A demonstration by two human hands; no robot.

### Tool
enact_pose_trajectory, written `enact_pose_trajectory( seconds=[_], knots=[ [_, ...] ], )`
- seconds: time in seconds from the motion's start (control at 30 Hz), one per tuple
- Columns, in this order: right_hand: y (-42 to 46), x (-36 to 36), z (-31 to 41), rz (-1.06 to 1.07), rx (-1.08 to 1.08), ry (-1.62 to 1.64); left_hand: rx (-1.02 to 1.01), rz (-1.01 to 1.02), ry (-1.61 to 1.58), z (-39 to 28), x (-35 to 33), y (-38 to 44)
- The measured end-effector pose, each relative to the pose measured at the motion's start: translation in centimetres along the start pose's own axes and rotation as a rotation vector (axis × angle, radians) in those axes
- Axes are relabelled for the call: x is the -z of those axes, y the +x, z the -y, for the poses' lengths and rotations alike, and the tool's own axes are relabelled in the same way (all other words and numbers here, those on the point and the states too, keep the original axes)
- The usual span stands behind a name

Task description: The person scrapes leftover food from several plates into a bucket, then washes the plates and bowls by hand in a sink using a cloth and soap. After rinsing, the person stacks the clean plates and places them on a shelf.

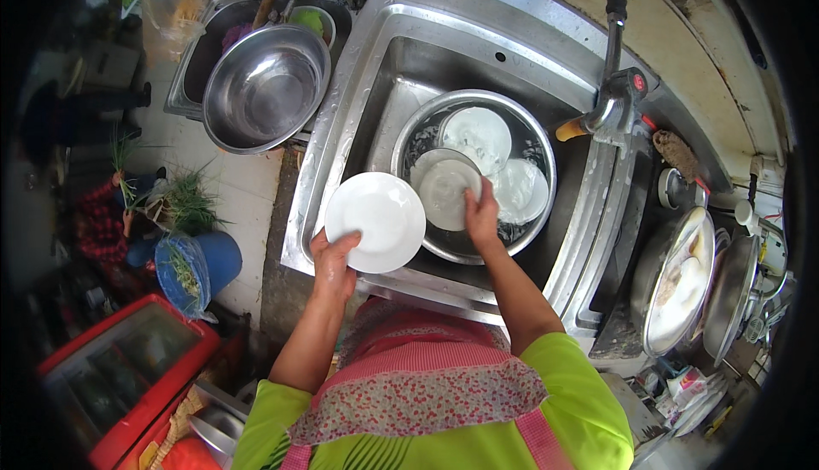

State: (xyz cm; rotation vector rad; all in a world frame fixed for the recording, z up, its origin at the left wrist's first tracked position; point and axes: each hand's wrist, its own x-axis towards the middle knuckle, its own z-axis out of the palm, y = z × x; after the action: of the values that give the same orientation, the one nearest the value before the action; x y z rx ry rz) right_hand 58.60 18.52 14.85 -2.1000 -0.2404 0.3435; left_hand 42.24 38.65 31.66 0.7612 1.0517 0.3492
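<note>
My left hand [334,254] grips a white plate [376,220] by its lower left rim, with the thumb on its face. The plate is held over the front left edge of the sink [358,118]. My right hand [480,211] holds another white dish [445,195] by its right edge, inside a round steel basin [473,95] of water. Behind that dish, a white dish [477,137] lies in the water. To its right is one more white dish [521,190], partly under the surface. The basin stands in the sink.
A tap [611,108] reaches over the sink's right side. At the left, an empty steel bowl [265,89] rests on a smaller sink [192,80]. A large basin with suds [681,284] stands at the right. Beyond a blue bucket [221,262], a person [102,220] holds green stalks.
</note>
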Motion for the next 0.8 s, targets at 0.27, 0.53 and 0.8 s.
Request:
enact_pose_trajectory(
  seconds=[0.27, 0.53, 0.8],
  knots=[
    [1.3, 9.2, -1.8, -0.229, -0.473, 0.788, 0.031, 0.008, -0.002, 0.1, 0.3, -0.2],
    [8.3, 7.0, -8.2, -0.417, -0.147, 0.317, 0.071, 0.025, 0.030, 0.8, 0.1, -0.2],
    [10.2, 1.7, -8.3, -0.427, -0.198, 0.149, 0.093, 0.001, 0.072, 1.3, -0.1, -0.3]
  ],
)
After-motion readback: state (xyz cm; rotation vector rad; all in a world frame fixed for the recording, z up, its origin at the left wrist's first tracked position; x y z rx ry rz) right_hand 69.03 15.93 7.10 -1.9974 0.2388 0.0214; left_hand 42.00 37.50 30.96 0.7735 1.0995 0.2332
